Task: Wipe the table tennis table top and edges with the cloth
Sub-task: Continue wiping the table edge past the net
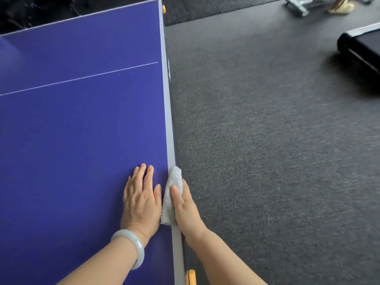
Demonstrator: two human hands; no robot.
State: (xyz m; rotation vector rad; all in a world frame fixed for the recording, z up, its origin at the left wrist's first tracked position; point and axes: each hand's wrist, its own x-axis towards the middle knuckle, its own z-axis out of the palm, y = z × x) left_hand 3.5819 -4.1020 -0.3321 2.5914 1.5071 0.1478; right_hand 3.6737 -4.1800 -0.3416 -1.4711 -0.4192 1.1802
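Note:
The blue table tennis table (pixel 82 130) fills the left half of the view, with a pale grey band along its right edge (pixel 169 124). My left hand (pixel 140 200) lies flat on the top near that edge, fingers straight, a pale bangle on the wrist. My right hand (pixel 186 206) grips a folded grey-white cloth (pixel 171 196) and holds it against the table's right edge, thumb on top; the other fingers are hidden over the side.
Dark grey carpet (pixel 267 151) covers the floor to the right of the table. A black box-like object (pixel 362 52) sits at the far right. Metal parts (pixel 298 6) lie at the top right. Orange fittings show at the table's corners (pixel 191 277).

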